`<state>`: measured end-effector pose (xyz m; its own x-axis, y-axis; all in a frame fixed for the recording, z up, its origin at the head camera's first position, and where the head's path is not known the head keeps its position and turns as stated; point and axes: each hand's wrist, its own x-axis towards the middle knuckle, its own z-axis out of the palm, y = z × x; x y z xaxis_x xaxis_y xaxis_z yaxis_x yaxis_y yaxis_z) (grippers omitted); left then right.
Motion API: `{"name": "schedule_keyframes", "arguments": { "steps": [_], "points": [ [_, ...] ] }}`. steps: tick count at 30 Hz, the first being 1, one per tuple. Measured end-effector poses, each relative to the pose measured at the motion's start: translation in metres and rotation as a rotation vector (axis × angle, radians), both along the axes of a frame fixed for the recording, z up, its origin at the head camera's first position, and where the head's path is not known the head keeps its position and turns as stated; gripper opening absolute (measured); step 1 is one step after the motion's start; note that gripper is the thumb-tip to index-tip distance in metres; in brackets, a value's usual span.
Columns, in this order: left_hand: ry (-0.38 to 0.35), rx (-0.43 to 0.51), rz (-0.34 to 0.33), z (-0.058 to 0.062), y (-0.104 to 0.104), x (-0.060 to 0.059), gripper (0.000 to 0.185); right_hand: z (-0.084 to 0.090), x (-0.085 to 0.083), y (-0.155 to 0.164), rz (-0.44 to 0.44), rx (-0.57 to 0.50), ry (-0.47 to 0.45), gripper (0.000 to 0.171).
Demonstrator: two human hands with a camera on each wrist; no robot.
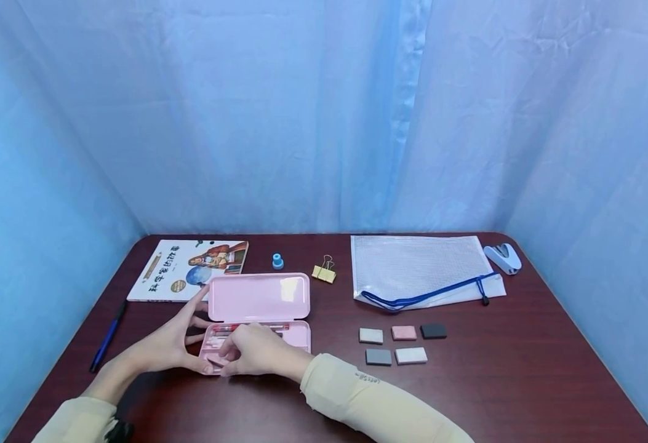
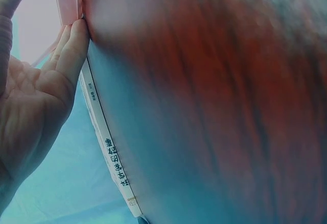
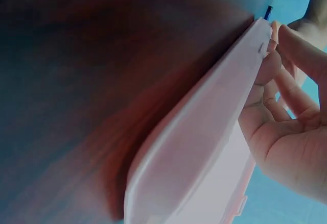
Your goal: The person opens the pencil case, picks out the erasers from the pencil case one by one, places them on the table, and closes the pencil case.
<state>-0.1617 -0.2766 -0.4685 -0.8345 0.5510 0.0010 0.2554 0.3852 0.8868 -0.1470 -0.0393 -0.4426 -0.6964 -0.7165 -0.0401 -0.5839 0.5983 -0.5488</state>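
Note:
A pink pencil case [image 1: 260,298] lies on the table with its lid raised. Pens, one a red pen [image 1: 279,327], lie in its rear part. My left hand [image 1: 171,338] is spread along the case's left side, thumb at the front left corner, straight fingers touching the side and lid. In the left wrist view these fingers [image 2: 71,50] rest against pink plastic. Over the front left compartment my right hand [image 1: 260,351] bends down, thumb and fingers pinching a small pinkish block like an eraser [image 1: 216,359], partly hidden. The right wrist view shows its curled fingers [image 3: 263,101] behind the case wall.
Several erasers [image 1: 404,333] lie right of the case. Behind are a book [image 1: 163,271], a small blue cylindrical piece [image 1: 277,261], a yellow binder clip [image 1: 324,273], a mesh zip pouch [image 1: 420,264] and a light-blue stapler-like tool [image 1: 503,258]. A blue pen [image 1: 106,338] lies far left.

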Motion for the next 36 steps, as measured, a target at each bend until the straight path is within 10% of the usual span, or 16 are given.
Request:
{"name": "schedule_keyframes", "arguments": {
  "steps": [24,36],
  "points": [
    [-0.001,0.000,0.008,0.002,0.001,0.001,0.138,0.000,-0.005,0.002,0.011,-0.024,0.040,0.010],
    [-0.003,0.007,0.005,0.003,0.002,0.002,0.138,0.012,-0.009,0.012,-0.087,-0.086,-0.206,0.006]
  ]
}}
